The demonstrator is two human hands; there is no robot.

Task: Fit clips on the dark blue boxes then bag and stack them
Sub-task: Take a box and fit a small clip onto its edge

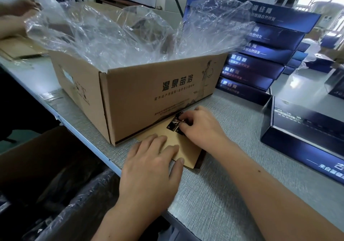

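My left hand [152, 158] lies flat with straight fingers on a tan card [186, 148] on the grey table. My right hand [200, 125] pinches small dark metal clips [175, 123] at the card's far edge, in front of the carton. A stack of several dark blue boxes [260, 54] stands behind at the right. Another dark blue box [307, 140] lies open at the near right.
A brown carton [149, 95] lined with a clear plastic bag [115, 32] stands just behind my hands. Another person's hand [20, 11] touches the bag at the far left. A second lined carton [55, 194] sits below the table's edge [89, 144].
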